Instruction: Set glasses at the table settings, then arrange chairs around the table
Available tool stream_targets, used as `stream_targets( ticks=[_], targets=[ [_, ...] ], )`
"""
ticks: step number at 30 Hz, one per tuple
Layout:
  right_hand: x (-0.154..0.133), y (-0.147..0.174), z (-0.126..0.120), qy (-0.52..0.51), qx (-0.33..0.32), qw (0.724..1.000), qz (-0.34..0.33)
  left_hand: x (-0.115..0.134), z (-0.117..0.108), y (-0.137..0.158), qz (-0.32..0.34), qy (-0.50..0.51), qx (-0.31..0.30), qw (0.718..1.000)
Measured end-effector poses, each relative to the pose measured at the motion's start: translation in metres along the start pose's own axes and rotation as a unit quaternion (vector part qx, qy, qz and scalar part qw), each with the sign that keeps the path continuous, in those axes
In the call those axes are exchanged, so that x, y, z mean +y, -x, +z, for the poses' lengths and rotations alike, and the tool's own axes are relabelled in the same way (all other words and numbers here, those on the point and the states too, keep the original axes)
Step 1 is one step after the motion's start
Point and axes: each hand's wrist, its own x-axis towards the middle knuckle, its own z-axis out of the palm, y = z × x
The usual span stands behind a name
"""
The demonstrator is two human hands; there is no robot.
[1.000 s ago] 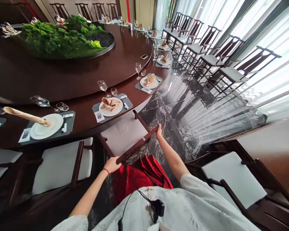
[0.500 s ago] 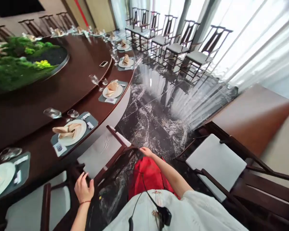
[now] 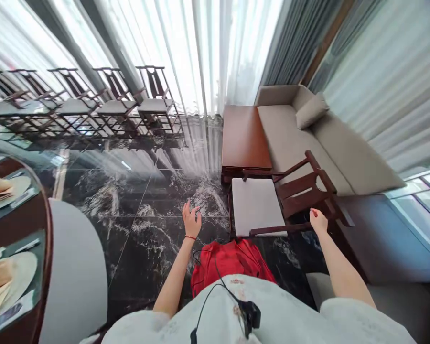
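My left hand (image 3: pixel 191 222) hangs over the dark marble floor with its fingers spread and nothing in it; a red string is round the wrist. My right hand (image 3: pixel 318 222) has its fingers curled beside the back of a dark wooden armchair (image 3: pixel 258 205) with a pale seat pad. It overlaps the rear end of the near armrest, and whether it grips the wood is hidden. The chair faces left, to the right of the red cloth (image 3: pixel 232 263) at my lap.
A low wooden side table (image 3: pixel 245 138) and a beige sofa (image 3: pixel 286 129) stand behind the armchair. Several chairs (image 3: pixel 155 105) line the curtains. At left is the round table's edge (image 3: pixel 49 239) with place settings and a grey-white chair back (image 3: pixel 77 267). Veined marble floor (image 3: pixel 143 200) lies between.
The view has swung right, from the dining table to the armchair and sofa. My left hand has left the dining chair; my right hand has moved from a dining chair's back to the armchair.
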Motion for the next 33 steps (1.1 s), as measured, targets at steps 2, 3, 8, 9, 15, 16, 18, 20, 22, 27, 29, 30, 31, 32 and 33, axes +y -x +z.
stream_targets(
  ticks=[2,3,8,9,15,16,18,20,22,27,29,30,31,32,33],
  targets=[
    [0.032,-0.053,-0.024,0.021,0.105,0.994,-0.016,0.048,0.047,-0.021,0.017,0.029,-0.002,0.999],
    [0.043,-0.079,-0.034,0.032,0.131,0.991,-0.016,0.071,0.072,-0.023,0.022,0.045,-0.007,0.999],
    [0.052,-0.199,-0.051,-0.036,-0.056,0.996,0.058,0.181,0.193,0.006,0.045,0.122,-0.115,0.985],
    [0.049,-0.215,-0.049,-0.06,-0.111,0.989,0.075,0.203,0.214,0.013,0.04,0.131,-0.16,0.978],
    [0.03,-0.229,-0.033,-0.06,-0.148,0.982,0.106,0.319,0.299,0.031,0.043,0.205,-0.465,0.86],
    [0.023,-0.222,-0.034,-0.058,-0.159,0.983,0.07,0.334,0.307,0.034,0.024,0.223,-0.496,0.839],
    [0.003,-0.205,-0.039,-0.061,-0.184,0.981,-0.027,0.36,0.317,0.044,-0.051,0.26,-0.551,0.791],
    [-0.028,-0.187,-0.043,-0.082,-0.208,0.966,-0.131,0.377,0.317,0.055,-0.126,0.286,-0.58,0.752],
    [-0.064,-0.17,-0.044,-0.129,-0.244,0.94,-0.203,0.383,0.303,0.061,-0.183,0.285,-0.553,0.761],
    [-0.162,-0.133,-0.024,-0.246,-0.415,0.839,-0.254,0.351,0.221,0.057,-0.377,0.319,-0.395,0.774],
    [-0.199,-0.115,-0.008,-0.262,-0.479,0.793,-0.271,0.33,0.18,0.051,-0.405,0.34,-0.342,0.777],
    [-0.217,-0.103,0.001,-0.267,-0.506,0.772,-0.277,0.318,0.16,0.046,-0.399,0.343,-0.315,0.79],
    [-0.235,-0.092,0.01,-0.268,-0.532,0.751,-0.284,0.306,0.14,0.041,-0.387,0.344,-0.292,0.804],
    [-0.253,-0.08,0.019,-0.262,-0.555,0.732,-0.296,0.292,0.12,0.035,-0.377,0.348,-0.275,0.813],
    [-0.273,-0.071,0.029,-0.246,-0.571,0.717,-0.316,0.277,0.101,0.029,-0.371,0.357,-0.263,0.816]
  ],
)
